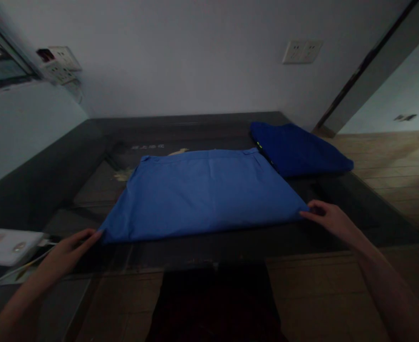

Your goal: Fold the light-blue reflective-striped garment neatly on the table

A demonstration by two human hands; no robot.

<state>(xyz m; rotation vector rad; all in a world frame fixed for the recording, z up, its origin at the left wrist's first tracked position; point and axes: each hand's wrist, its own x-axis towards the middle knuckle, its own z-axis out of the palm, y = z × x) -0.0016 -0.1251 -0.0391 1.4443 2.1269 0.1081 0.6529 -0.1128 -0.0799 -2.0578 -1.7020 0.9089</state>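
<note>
A light blue skirt [202, 194] lies spread flat on the dark table, its waistband toward the wall and its wider edge toward me. My left hand [70, 249] pinches its near left corner between thumb and fingers. At the near right corner, my right hand [325, 216] grips the cloth the same way. The near edge runs fairly straight between both hands, and a faint vertical crease shows in the middle. Behind the skirt's right side is a folded dark blue cloth item [302, 149], close against it.
The dark table [195, 254] stands against a white wall with a socket plate [302, 51]. A white power bank [10, 247] with a cable lies at the left, near my left forearm. More sockets [61, 64] are on the left wall. Wooden floor [402, 161] shows at right.
</note>
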